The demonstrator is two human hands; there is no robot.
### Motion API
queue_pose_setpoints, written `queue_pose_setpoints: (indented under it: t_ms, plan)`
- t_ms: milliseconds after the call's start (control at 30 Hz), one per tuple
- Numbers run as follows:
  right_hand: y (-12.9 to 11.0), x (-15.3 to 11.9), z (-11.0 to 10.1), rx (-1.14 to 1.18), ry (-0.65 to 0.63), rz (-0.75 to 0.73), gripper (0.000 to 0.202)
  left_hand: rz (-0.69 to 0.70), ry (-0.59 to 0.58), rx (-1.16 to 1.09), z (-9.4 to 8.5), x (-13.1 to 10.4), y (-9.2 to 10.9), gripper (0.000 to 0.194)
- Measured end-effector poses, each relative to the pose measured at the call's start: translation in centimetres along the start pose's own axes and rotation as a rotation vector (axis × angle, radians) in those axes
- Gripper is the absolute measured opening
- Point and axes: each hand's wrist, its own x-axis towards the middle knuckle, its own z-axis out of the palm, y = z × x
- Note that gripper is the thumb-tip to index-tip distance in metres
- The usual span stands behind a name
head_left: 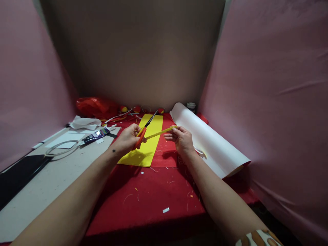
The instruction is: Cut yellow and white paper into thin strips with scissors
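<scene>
My left hand (128,137) is closed round a pair of scissors (140,139) with orange and yellow handles, the dark blades pointing up and away. One end of a narrow yellow corrugated strip (160,132) also reaches the fingers of this hand. The strip's other end is pinched between the thumb and fingertips of my right hand (182,138). It spans the gap between both hands, slanting slightly up to the right. Beneath lies a yellow corrugated sheet (152,150), with a red corrugated sheet (165,157) alongside it on the red cloth (148,205).
A large white roll (207,138) lies on the right. Left, a grey board (64,184) carries a wire ring (61,147), a dark packet (96,135) and white paper (85,122). A red plastic bag (96,106) and several red-yellow balls lie at the back. Pink cloth walls flank the table.
</scene>
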Motion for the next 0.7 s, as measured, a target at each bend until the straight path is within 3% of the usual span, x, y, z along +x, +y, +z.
queue_pose_setpoints:
  t_ms: [433, 533, 700]
  plan:
    - [-0.8, 1.2, -1.5, 0.076, 0.181, 0.048, 0.005, -0.023, 0.044, -0.037, -2.3, -0.3, 1.0, 0.041]
    - [-0.8, 0.9, -1.3, 0.102, 0.141, 0.083, 0.004, -0.012, 0.071, -0.026, -1.9, -0.4, 1.1, 0.040]
    - [-0.2, -0.2, 0.0, 0.067, -0.039, 0.147, 0.020, 0.008, 0.080, -0.076, -0.5, -0.5, 1.1, 0.042]
